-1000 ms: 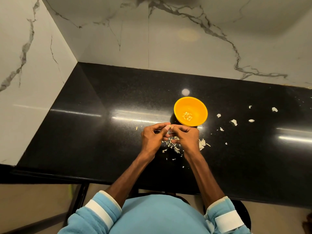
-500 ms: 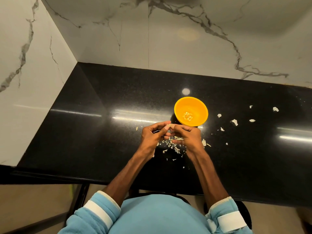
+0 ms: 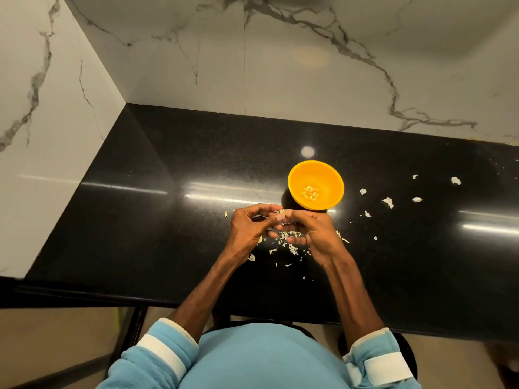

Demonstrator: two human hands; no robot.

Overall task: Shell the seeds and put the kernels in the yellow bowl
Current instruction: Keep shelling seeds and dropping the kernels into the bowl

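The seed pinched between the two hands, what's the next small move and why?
Probably pry the seed open with the fingertips: left hand and right hand both pinch it just short of the yellow bowl, which already holds kernels.

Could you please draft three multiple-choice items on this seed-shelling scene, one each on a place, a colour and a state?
1. Where does the round yellow plastic bowl stand on the glossy black stone counter?
A. just beyond the hands
B. at the counter's left end
C. on the person's lap

2. What colour are the cuffed sleeves?
A. red
B. light blue with white bands
C. black

3. What is the state of the bowl?
A. empty
B. tipped over
C. upright, with a few pale kernels inside

Key: 1 A, it sits just past the left hand and right hand; 2 B, both cuffs show so; 3 C, kernels lie at its bottom.
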